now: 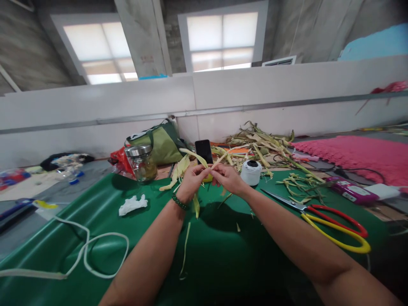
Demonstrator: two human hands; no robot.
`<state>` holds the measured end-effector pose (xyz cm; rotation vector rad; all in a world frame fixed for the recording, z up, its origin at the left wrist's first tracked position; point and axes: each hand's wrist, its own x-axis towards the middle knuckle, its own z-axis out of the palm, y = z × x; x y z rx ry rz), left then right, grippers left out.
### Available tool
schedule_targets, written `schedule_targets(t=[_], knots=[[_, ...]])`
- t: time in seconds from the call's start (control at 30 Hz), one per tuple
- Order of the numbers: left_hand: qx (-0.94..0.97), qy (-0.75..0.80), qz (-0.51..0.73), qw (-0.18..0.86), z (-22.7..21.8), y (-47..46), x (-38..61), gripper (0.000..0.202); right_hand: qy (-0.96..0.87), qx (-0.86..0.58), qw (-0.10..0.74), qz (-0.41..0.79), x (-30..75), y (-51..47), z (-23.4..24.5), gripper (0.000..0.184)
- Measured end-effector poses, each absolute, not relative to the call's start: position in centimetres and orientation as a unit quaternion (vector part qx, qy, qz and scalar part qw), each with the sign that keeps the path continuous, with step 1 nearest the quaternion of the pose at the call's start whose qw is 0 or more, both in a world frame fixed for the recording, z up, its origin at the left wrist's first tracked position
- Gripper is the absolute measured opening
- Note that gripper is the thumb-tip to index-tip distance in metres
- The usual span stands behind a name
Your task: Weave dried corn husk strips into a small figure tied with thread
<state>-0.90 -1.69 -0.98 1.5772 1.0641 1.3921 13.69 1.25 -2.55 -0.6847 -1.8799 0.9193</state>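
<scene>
At the middle of the view, my left hand (pixel 192 179) and my right hand (pixel 227 177) meet fingertip to fingertip above a green mat (pixel 134 238). Both are closed in a pinch on pale corn husk strips (pixel 199 158). One strip rises to the left from the fingers and another slants up to the right; a husk end hangs below my left hand. Something yellow shows partly behind the fingers. A green bead bracelet (pixel 179 201) circles my left wrist. Just right of my right hand stands a white thread spool (pixel 250 173), and behind the hands a black phone (pixel 204 152) leans upright.
Large scissors (pixel 306 208) with red and yellow handles lie at right, near husk scraps (pixel 298 185). A husk pile (pixel 261 142) lies at the back. To the left are a glass jar (pixel 140 165), green bag (pixel 164 144), crumpled tissue (pixel 133 205) and looped white cord (pixel 87 244).
</scene>
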Motion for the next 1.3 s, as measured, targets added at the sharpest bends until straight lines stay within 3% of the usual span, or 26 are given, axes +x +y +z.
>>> schedule_targets(t=[0.23, 0.43, 0.53, 0.7, 0.8, 0.9, 0.97, 1.1, 1.17, 1.3], knots=[[0.557, 0.462, 0.519, 0.455, -0.8, -1.9, -0.6, 0.034, -0.728, -0.296, 0.541, 0.3, 14.3, 2.2, -2.6, 0.026], [0.524, 0.469, 0.486, 0.519, -0.8, -2.1, -0.3, 0.037, -0.728, -0.299, 0.551, 0.277, 14.3, 2.1, -2.5, 0.026], [0.554, 0.484, 0.472, 0.486, -1.2, -2.0, -0.2, 0.034, -0.699, -0.294, 0.562, 0.33, 14.3, 2.1, -2.3, 0.02], [0.588, 0.483, 0.469, 0.449, -1.4, -2.0, 0.1, 0.029, -0.6, -0.304, 0.566, 0.477, 14.6, 2.5, -2.1, 0.027], [0.583, 0.484, 0.467, 0.455, -1.3, -2.1, 0.2, 0.026, -0.545, -0.339, 0.532, 0.553, 15.2, 3.2, -1.8, 0.026], [0.555, 0.483, 0.47, 0.487, -1.1, -2.1, -0.1, 0.024, -0.503, -0.385, 0.535, 0.56, 16.3, 4.1, -1.3, 0.025], [0.544, 0.49, 0.473, 0.491, -1.0, -1.9, -0.3, 0.025, -0.514, -0.419, 0.558, 0.499, 17.1, 4.4, -1.0, 0.029], [0.555, 0.547, 0.486, 0.394, -1.2, -1.4, -0.5, 0.031, -0.62, -0.422, 0.607, 0.264, 17.7, 3.5, -0.8, 0.049], [0.592, 0.575, 0.481, 0.296, -1.5, -1.4, -0.5, 0.034, -0.673, -0.381, 0.604, 0.191, 17.2, 2.6, -0.8, 0.047], [0.704, 0.547, 0.432, 0.136, -2.2, -1.8, 0.0, 0.031, -0.79, -0.339, 0.471, 0.197, 15.3, 1.2, -1.4, 0.036]])
